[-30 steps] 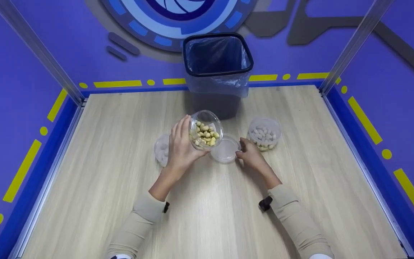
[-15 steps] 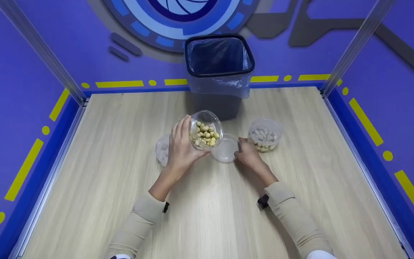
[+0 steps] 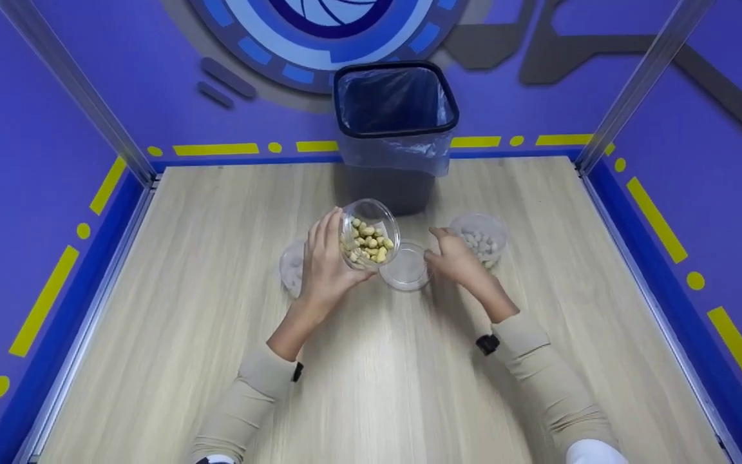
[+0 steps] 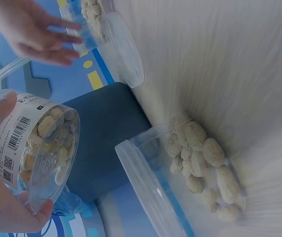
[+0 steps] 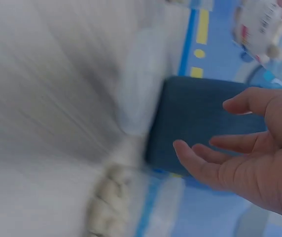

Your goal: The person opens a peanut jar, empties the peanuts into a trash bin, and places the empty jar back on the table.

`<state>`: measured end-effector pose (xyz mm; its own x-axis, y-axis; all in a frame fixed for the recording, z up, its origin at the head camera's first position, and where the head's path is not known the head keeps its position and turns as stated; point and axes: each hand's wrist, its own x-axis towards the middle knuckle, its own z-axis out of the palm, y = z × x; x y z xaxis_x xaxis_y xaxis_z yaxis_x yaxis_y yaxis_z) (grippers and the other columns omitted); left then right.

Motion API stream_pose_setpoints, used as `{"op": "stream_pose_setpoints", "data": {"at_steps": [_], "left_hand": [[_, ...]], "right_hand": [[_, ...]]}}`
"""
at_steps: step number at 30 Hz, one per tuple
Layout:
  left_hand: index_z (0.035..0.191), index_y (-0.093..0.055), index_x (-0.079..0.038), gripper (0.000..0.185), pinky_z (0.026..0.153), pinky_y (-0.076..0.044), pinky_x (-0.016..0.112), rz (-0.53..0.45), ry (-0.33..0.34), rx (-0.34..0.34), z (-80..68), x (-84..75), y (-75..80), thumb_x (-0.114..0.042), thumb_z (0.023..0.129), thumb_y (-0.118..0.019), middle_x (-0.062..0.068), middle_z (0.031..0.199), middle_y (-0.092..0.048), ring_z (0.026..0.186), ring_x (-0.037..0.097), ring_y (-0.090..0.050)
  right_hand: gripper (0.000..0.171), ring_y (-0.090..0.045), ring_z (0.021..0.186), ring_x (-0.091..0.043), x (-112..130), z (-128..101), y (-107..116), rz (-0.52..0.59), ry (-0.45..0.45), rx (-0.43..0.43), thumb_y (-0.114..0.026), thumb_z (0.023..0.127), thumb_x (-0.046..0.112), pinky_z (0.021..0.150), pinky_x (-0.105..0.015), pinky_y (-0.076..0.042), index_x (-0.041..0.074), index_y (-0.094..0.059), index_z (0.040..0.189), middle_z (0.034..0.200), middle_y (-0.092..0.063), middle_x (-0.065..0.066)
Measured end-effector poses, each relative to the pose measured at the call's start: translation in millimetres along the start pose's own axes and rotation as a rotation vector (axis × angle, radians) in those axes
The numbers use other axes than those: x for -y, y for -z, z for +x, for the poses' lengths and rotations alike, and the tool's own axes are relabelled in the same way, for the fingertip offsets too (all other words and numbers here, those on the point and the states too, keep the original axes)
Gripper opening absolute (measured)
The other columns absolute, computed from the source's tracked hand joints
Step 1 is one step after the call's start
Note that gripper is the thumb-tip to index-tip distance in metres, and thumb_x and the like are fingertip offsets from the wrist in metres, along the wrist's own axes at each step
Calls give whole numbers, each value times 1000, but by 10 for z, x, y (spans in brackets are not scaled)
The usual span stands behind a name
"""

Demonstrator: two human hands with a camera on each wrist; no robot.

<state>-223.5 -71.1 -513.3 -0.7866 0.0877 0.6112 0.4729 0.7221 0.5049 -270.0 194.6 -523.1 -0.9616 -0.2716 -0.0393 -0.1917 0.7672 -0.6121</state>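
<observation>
My left hand [image 3: 334, 250] grips a clear plastic jar [image 3: 369, 241] of yellow nuts, tilted with its mouth toward the right, just above the table. In the left wrist view the jar [image 4: 37, 150] shows a barcode label. My right hand [image 3: 443, 249] hovers open with straight fingers, holding nothing, beside a clear round lid [image 3: 405, 271] that lies flat on the table. In the right wrist view the hand [image 5: 239, 158] is open and the surroundings are blurred. A tub of pale peanuts [image 3: 484, 237] stands just right of that hand.
A black bin [image 3: 394, 122] with a blue liner stands at the table's far edge, right behind the jar. Another clear tub of peanuts [image 3: 290, 266] [image 4: 200, 163] sits behind my left hand. Metal posts and blue walls border the wooden table [image 3: 184, 290].
My right hand has lifted off the lid's edge and moved up and right toward the peanut tub, its fingers opening. The left hand and jar stayed put.
</observation>
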Motion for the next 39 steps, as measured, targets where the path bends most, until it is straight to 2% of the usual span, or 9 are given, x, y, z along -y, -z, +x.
{"op": "stream_pose_setpoints", "data": {"at_steps": [2,6,7,10,18,26,29,34,39], "left_hand": [[150,-40,0,127,119,-32,49,6,-3,5,4,-3,-3,-47,49,-99,19,151,-47,139,36,-42],[150,-41,0,127,118,-33,48,19,-4,-1,-3,-3,-6,-48,49,-99,18,151,-47,139,36,-42],[150,-41,0,126,118,-34,48,23,-4,-2,-7,-2,-7,-49,49,-99,18,151,-47,138,36,-43],[149,-41,1,126,117,-35,49,27,-1,-1,-24,4,-14,-50,50,-99,19,150,-48,137,38,-44],[149,-42,1,125,118,-34,48,28,8,0,1,23,-16,-49,49,-99,18,150,-48,138,36,-43],[149,-41,1,124,117,-35,49,14,12,-25,27,35,-8,-48,51,-98,18,150,-48,138,38,-44],[150,-41,0,123,117,-34,49,3,8,-33,43,35,-13,-44,51,-99,18,150,-47,137,39,-43],[150,-41,0,122,117,-34,49,-6,0,-41,44,19,-20,-44,52,-99,18,151,-47,138,38,-43],[148,-43,1,122,116,-36,49,-7,-15,-57,40,54,10,-48,52,-99,19,148,-49,137,37,-44]], "right_hand": [[60,-55,125,-49,36,39,153,8,10,-13,-58,96,11,106,-54,-47,-15,-39,147,145,-45,-37],[56,-60,113,-45,79,139,469,-1,37,-51,-56,97,12,95,-52,-53,-11,-44,146,142,-50,-33],[55,-60,113,-45,84,162,547,1,40,-54,-56,97,12,94,-53,-53,-11,-45,146,142,-51,-32],[51,-55,126,-44,84,232,770,-10,49,-74,-54,98,12,101,-53,-49,-9,-49,144,143,-53,-29],[47,-57,126,-40,49,378,1260,98,9,-121,-51,103,19,103,-52,-50,-5,-51,144,142,-56,-26],[52,-60,119,-29,181,670,1521,298,-94,-114,-48,105,32,97,-39,-55,1,-52,146,142,-57,-19],[52,-56,127,-28,258,801,1588,425,-140,-99,-47,106,32,99,-35,-54,2,-50,148,146,-53,-18],[52,-49,137,-31,323,977,1660,598,-207,-79,-45,106,30,107,-39,-49,2,-46,150,152,-47,-17],[50,-54,128,-30,375,1132,1703,757,-256,-90,-47,106,26,109,-45,-47,-2,-47,148,141,-52,-17]]}}
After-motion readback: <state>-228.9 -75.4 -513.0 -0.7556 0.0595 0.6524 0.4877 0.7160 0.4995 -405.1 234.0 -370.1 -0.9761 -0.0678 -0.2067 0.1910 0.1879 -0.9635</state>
